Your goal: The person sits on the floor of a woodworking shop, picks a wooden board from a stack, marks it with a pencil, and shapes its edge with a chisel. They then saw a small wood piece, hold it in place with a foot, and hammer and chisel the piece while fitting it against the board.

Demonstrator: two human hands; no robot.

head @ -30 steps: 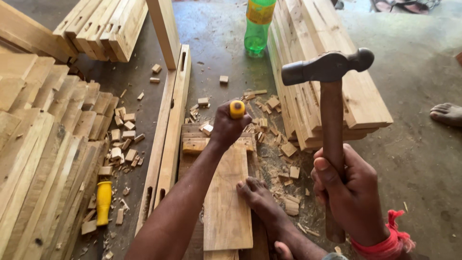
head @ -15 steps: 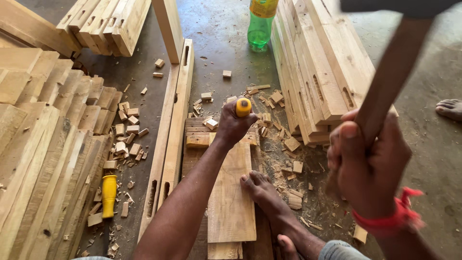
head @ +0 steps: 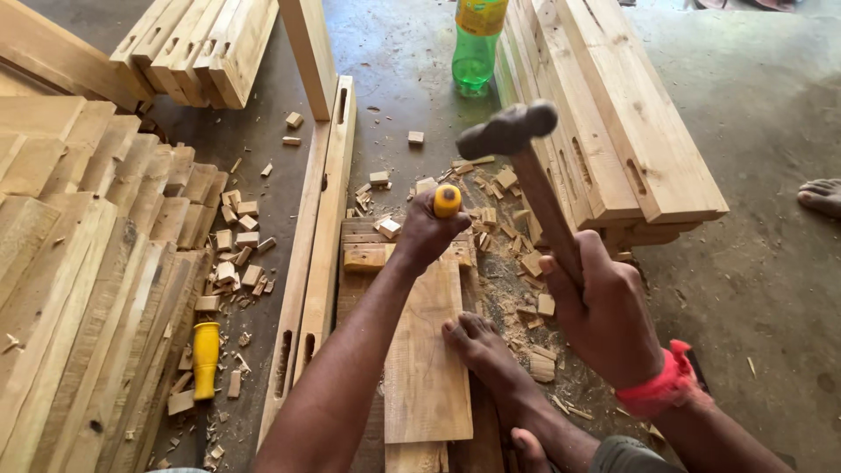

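My left hand point(head: 429, 232) grips a chisel with a yellow handle top point(head: 447, 201), held upright on a flat wooden plank point(head: 426, 350) on the floor. A hammer point(head: 508, 130) with a dark metal head and wooden shaft is gripped in my right hand point(head: 604, 311), its head just right of and above the chisel's top. A red band circles that wrist. My bare foot point(head: 482, 346) presses on the plank's right edge.
Stacks of sawn wooden pieces lie at left point(head: 88, 263) and right point(head: 613, 131). Two mortised rails point(head: 320, 236) lie beside the plank. A second yellow-handled tool point(head: 206, 359) rests among wood chips. A green bottle point(head: 477, 44) stands at the back. Another person's foot point(head: 822, 197) shows at right.
The hammer was raised out of the top of the frame half a second ago; it has now swung down toward the chisel's top. My left hand stays on the chisel.
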